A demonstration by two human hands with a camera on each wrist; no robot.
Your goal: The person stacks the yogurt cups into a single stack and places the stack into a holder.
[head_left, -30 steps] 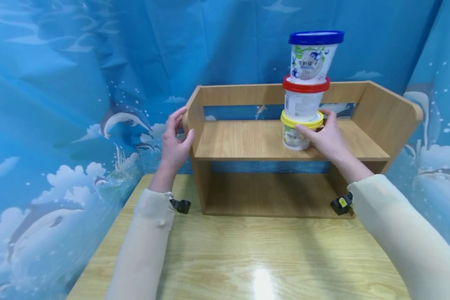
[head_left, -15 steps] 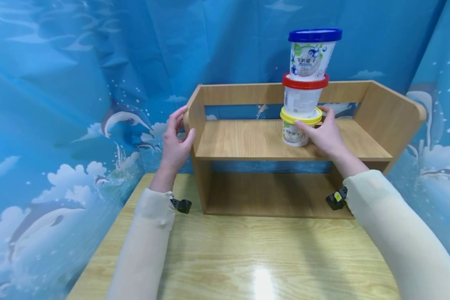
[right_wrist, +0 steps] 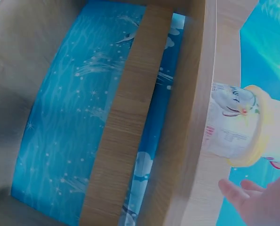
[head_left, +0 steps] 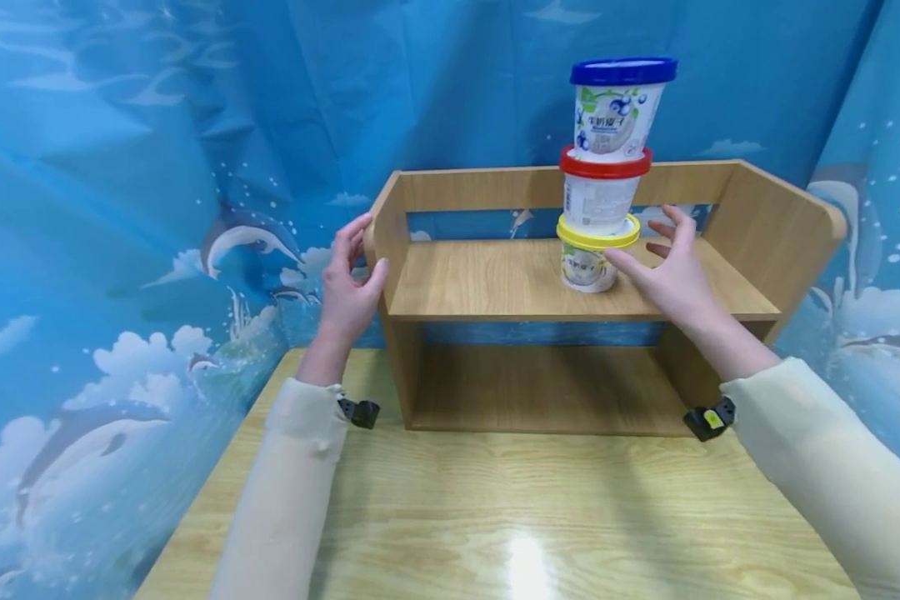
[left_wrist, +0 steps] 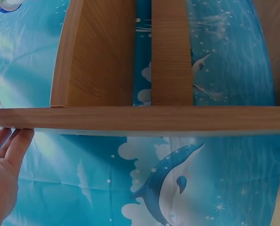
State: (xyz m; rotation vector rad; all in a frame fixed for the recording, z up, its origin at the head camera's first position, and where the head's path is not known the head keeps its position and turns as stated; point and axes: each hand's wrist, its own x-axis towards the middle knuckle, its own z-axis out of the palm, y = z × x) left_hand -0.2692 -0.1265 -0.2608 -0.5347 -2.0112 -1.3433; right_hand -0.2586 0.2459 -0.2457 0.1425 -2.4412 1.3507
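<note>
Three white tubs stand stacked toward the right of the upper board of a wooden shelf [head_left: 487,279]. At the bottom is the yellow-lidded tub [head_left: 585,271], above it the red-lidded tub [head_left: 597,202], and on top the blue-lidded tub [head_left: 617,121], leaning slightly. My right hand [head_left: 678,279] is just right of the yellow-lidded tub, fingers spread and holding nothing. A gap shows between that hand and the tub [right_wrist: 230,123] in the right wrist view. My left hand [head_left: 348,287] grips the shelf's left side panel [left_wrist: 144,118], thumb on one face and fingers on the other.
The shelf stands on a light wooden table [head_left: 450,508]. Its lower compartment [head_left: 532,387] lies under the tubs' board, and a right side panel [head_left: 776,237] rises beyond my right hand. A blue curtain [head_left: 465,83] with dolphins hangs behind and at both sides.
My right hand held the yellow-lidded tub and has let go, spreading its fingers and moving right. The stack shifted slightly back, then stayed standing. My left hand has stayed on the panel.
</note>
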